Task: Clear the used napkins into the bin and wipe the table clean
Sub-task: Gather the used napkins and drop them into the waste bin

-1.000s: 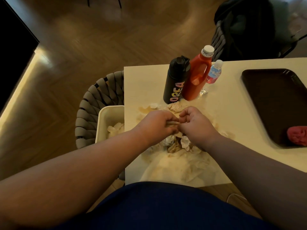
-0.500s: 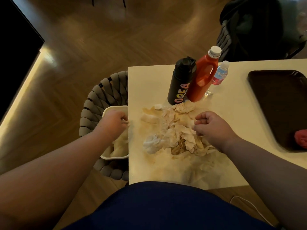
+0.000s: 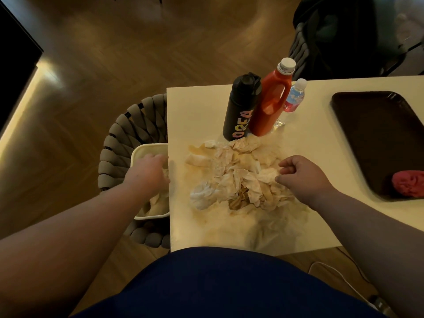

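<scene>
Early stage, most work left. Left hand hangs over the white bin that sits off the tabletop edge on a grey woven chair; its grip looks loosely spread, fingers pointing toward the tabletop, and I cannot tell if it holds anything. A few crumpled napkins already lie in the bin just under and behind that hand, so some clearing is done. Right hand rests at the right edge of the napkin pile, grip narrow and curled, thumb and fingertips pinching or about to pinch a napkin; contact looks likely but not certain. The pile is large, stained brownish, just left of the right grip and well right of the left grip, spread over the cream tabletop. Tabletop around the pile shows tan smears, so wiping is not started as far as I judge. Beyond the pile, farther out than both grips: black flask with colourful letters reading roughly "OREA", partly cut off; red jug with white cap, no label readable; small water bottle with pink-blue label, text too small. Far right of the right grip: dark tray holding a red crumpled cloth, probably the wiper.
</scene>
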A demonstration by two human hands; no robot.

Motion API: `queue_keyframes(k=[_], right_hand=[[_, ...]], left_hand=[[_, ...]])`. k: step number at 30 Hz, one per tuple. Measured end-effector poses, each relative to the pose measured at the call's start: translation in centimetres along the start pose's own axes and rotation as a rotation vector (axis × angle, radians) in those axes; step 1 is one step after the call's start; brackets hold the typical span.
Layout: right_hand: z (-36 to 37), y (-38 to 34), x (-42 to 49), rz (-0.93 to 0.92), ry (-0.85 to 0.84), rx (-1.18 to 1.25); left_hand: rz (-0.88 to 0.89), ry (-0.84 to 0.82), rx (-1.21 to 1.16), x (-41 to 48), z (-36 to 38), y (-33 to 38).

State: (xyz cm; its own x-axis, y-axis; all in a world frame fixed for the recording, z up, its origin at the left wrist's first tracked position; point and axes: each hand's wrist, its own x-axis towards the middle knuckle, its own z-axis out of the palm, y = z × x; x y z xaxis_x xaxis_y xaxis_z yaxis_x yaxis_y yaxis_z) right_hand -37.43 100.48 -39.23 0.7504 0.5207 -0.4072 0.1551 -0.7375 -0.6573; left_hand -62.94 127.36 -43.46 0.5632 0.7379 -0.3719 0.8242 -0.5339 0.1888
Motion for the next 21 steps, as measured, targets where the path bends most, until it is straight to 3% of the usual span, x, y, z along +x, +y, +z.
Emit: queue_keyframes(k=[5, 12, 17, 21], right_hand=[[-0.9, 1.5, -0.3, -0.035, 0.040, -0.159], [-1.5, 3.5, -1.7, -0.114, 0.020, -0.325], [-1.2, 5.0, -3.0, -0.150, -0.060, -0.414], [-0.7, 6.0, -3.9, -0.112, -0.132, -0.352]], left_hand=[[0.161, -0.142, -0.043, -0.9, 0.4, 4.5], [0.352, -0.301, 0.127, -2.0, 2.2, 8.4], [0.400, -0.334, 0.172, -2.0, 3.3, 9.2], [0.415, -0.325, 0.169, -2.0, 3.8, 8.9]])
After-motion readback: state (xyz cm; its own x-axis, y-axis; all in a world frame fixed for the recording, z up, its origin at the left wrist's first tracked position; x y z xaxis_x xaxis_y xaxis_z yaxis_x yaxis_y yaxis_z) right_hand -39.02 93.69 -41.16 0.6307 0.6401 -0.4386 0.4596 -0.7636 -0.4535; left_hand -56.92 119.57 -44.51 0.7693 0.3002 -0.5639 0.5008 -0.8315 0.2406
